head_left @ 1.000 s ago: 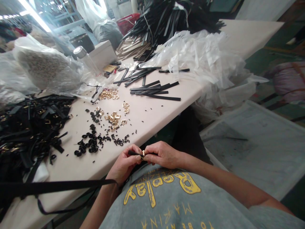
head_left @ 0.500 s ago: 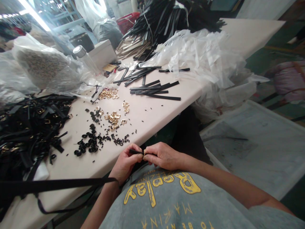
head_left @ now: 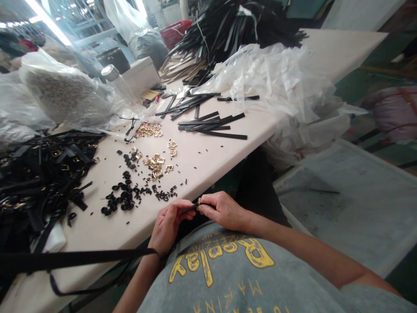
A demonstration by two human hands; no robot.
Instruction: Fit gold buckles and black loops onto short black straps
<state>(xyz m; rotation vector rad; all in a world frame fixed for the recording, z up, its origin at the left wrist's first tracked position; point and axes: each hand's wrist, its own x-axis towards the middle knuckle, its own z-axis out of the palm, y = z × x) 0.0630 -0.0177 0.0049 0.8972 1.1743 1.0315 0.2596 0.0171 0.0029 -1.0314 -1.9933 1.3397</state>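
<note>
My left hand [head_left: 169, 225] is closed on a narrow black strap [head_left: 188, 209], pinching it between thumb and fingers in front of my shirt. A small gold buckle [head_left: 199, 201] sits at the strap, and my right hand [head_left: 224, 211] grips it with thumb and forefinger. The two hands almost touch, just off the table's near edge. Close by on the table lie gold buckles [head_left: 156, 161], round black loops [head_left: 122, 195] and many tiny black pieces [head_left: 164, 193]. How the strap passes through the buckle is too small to make out.
A heap of black straps with buckles [head_left: 42, 174] covers the table's left end. Loose black strips [head_left: 211, 124] lie farther back, near crumpled clear plastic [head_left: 273, 78]. A bottle [head_left: 119, 80] and a filled plastic bag [head_left: 61, 87] stand behind. A pale bin [head_left: 352, 208] is at right.
My left hand has shifted its hold on the strap, its fingers now straighter and slightly left. The strap tilts differently, and the buckle shows more between the hands.
</note>
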